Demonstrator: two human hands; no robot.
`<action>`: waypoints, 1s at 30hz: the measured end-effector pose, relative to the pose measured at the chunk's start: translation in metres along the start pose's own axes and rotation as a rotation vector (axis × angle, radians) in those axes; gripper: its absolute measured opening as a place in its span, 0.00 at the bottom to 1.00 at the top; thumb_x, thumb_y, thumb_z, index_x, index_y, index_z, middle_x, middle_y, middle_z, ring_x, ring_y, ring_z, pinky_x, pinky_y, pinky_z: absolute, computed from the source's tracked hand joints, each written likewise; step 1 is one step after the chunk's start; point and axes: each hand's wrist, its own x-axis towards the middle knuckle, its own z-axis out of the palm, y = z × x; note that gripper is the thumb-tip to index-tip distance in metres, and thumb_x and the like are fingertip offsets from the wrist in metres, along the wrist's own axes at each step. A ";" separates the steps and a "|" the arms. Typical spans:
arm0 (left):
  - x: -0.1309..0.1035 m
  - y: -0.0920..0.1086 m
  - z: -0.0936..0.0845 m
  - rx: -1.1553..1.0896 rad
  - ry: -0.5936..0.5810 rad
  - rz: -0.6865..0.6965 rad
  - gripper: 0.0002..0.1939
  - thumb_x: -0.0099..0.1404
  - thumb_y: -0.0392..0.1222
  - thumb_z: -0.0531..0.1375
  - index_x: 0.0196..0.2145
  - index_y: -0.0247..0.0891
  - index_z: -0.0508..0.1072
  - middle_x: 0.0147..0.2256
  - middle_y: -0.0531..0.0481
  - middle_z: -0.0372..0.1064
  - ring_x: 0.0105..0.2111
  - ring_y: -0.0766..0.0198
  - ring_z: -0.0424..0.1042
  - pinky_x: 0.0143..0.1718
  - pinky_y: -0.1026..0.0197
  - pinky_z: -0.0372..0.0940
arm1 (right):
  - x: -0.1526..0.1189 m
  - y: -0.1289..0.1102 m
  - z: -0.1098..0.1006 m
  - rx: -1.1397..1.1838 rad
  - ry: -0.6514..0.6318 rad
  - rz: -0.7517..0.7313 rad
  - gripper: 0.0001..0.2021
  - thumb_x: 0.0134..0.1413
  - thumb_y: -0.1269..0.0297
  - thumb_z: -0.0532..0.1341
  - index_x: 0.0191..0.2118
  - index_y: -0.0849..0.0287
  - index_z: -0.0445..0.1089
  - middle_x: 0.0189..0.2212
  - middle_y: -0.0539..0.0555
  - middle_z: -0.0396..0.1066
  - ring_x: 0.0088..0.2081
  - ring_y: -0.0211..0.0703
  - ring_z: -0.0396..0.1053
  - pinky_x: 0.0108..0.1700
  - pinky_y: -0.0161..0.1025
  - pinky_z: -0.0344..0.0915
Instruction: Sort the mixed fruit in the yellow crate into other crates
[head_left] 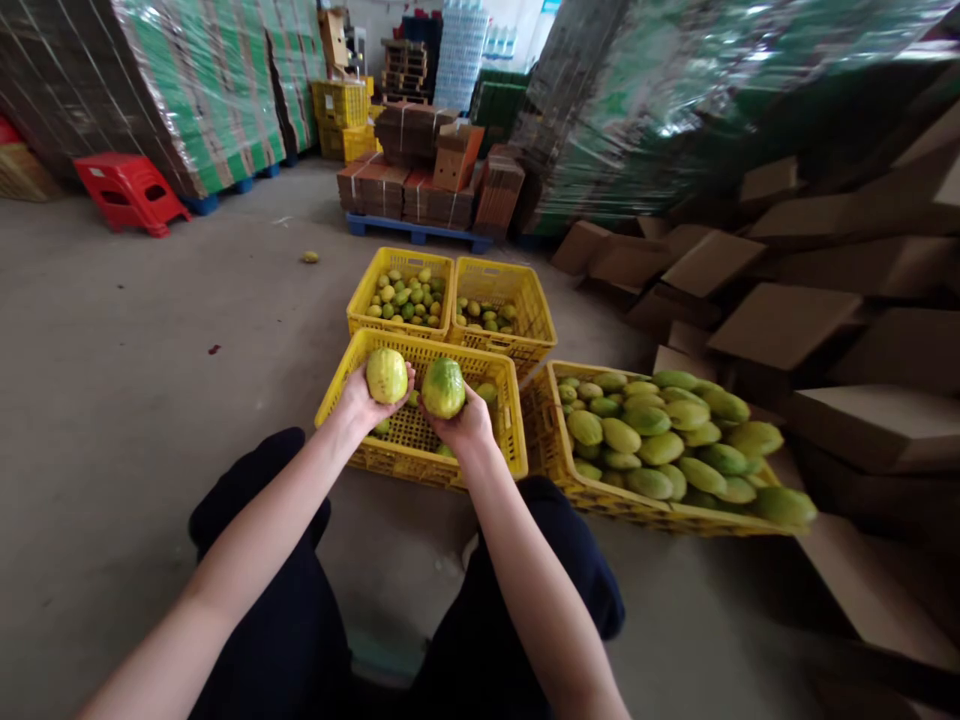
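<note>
My left hand [363, 405] is closed round a mostly yellow papaya [387, 376]. In my right hand [468, 424] rests a papaya with a green top and yellow lower side [443, 388]. Both fruits are side by side, a small gap apart, above the near yellow crate [412, 461]. A few more papayas lie inside that crate, partly hidden by my hands. To the right, a second yellow crate [553, 440] is heaped with green-yellow papayas [661, 449], some rising above its rim.
Behind the near crate stand two yellow crates, the back-left one [360, 305] and the back-right one [536, 305], both holding papayas. Cardboard boxes [787, 325] crowd the right side. A red stool [131, 190] and a loose fruit [310, 257] are on the floor at left.
</note>
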 end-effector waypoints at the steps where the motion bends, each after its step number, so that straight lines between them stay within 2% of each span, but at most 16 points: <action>1: 0.000 0.000 -0.001 0.009 -0.001 -0.006 0.18 0.73 0.38 0.47 0.48 0.32 0.74 0.28 0.43 0.74 0.26 0.59 0.77 0.29 0.58 0.76 | -0.001 0.000 0.001 0.002 0.010 0.010 0.08 0.59 0.63 0.54 0.37 0.54 0.70 0.23 0.49 0.74 0.30 0.46 0.75 0.39 0.48 0.78; 4: 0.002 0.000 -0.005 0.028 0.036 0.033 0.18 0.73 0.40 0.49 0.50 0.33 0.74 0.28 0.45 0.74 0.27 0.58 0.77 0.33 0.55 0.77 | -0.006 -0.001 0.002 0.013 0.025 0.064 0.14 0.66 0.55 0.51 0.36 0.54 0.70 0.23 0.50 0.74 0.28 0.46 0.74 0.34 0.46 0.78; 7: 0.005 0.003 -0.008 0.034 0.079 0.103 0.16 0.72 0.47 0.54 0.50 0.36 0.73 0.28 0.47 0.73 0.27 0.58 0.76 0.32 0.55 0.77 | -0.015 -0.004 0.001 0.010 -0.041 0.080 0.20 0.66 0.46 0.52 0.35 0.56 0.71 0.24 0.52 0.76 0.24 0.44 0.72 0.27 0.41 0.75; 9: 0.005 0.004 -0.008 0.045 0.084 0.124 0.15 0.71 0.47 0.57 0.50 0.38 0.73 0.27 0.49 0.72 0.25 0.60 0.74 0.29 0.58 0.76 | -0.020 -0.008 0.000 -0.005 -0.115 0.064 0.16 0.62 0.48 0.59 0.36 0.57 0.72 0.25 0.53 0.76 0.23 0.43 0.72 0.24 0.38 0.72; 11: 0.003 0.004 -0.007 0.071 0.055 0.087 0.15 0.71 0.47 0.57 0.51 0.37 0.72 0.26 0.49 0.72 0.23 0.61 0.73 0.26 0.61 0.75 | -0.024 -0.010 0.001 -0.014 -0.169 0.075 0.13 0.60 0.53 0.62 0.37 0.58 0.73 0.24 0.53 0.76 0.22 0.42 0.72 0.20 0.35 0.69; 14: -0.003 0.000 -0.004 0.098 -0.032 -0.024 0.19 0.74 0.46 0.52 0.52 0.31 0.72 0.27 0.44 0.74 0.24 0.60 0.75 0.23 0.63 0.74 | -0.026 -0.013 0.002 0.001 -0.202 0.146 0.16 0.63 0.51 0.58 0.38 0.61 0.74 0.24 0.55 0.76 0.23 0.44 0.72 0.19 0.35 0.67; 16: -0.005 -0.002 -0.003 0.112 -0.084 -0.058 0.21 0.75 0.44 0.48 0.54 0.29 0.71 0.28 0.41 0.75 0.23 0.60 0.75 0.22 0.64 0.73 | -0.026 -0.013 0.003 0.034 -0.201 0.168 0.18 0.64 0.50 0.56 0.39 0.61 0.74 0.25 0.56 0.77 0.25 0.45 0.74 0.23 0.36 0.71; 18: -0.004 -0.004 -0.003 0.124 -0.111 -0.049 0.21 0.75 0.43 0.47 0.56 0.29 0.70 0.29 0.41 0.76 0.24 0.59 0.76 0.23 0.63 0.73 | -0.024 -0.013 0.002 0.060 -0.178 0.147 0.16 0.65 0.53 0.56 0.39 0.59 0.74 0.27 0.55 0.78 0.26 0.45 0.75 0.26 0.38 0.73; 23: 0.004 -0.004 -0.006 0.138 -0.079 0.039 0.20 0.74 0.44 0.51 0.59 0.35 0.69 0.31 0.42 0.77 0.31 0.54 0.79 0.32 0.55 0.76 | -0.022 -0.016 0.000 0.020 -0.102 0.102 0.13 0.66 0.57 0.55 0.39 0.58 0.73 0.26 0.55 0.78 0.27 0.47 0.75 0.31 0.45 0.76; 27: 0.001 -0.003 -0.006 0.126 -0.108 0.024 0.22 0.72 0.48 0.56 0.57 0.32 0.71 0.28 0.44 0.76 0.27 0.59 0.77 0.26 0.62 0.73 | -0.028 -0.018 0.005 0.003 -0.088 0.144 0.18 0.70 0.57 0.48 0.38 0.60 0.72 0.26 0.57 0.78 0.26 0.47 0.75 0.26 0.41 0.73; 30: -0.007 -0.002 -0.003 0.152 -0.177 0.037 0.19 0.70 0.47 0.58 0.54 0.33 0.73 0.30 0.45 0.77 0.26 0.61 0.77 0.22 0.65 0.70 | -0.033 -0.017 0.008 -0.001 -0.138 0.148 0.24 0.69 0.49 0.47 0.37 0.61 0.73 0.24 0.58 0.76 0.23 0.45 0.73 0.22 0.38 0.71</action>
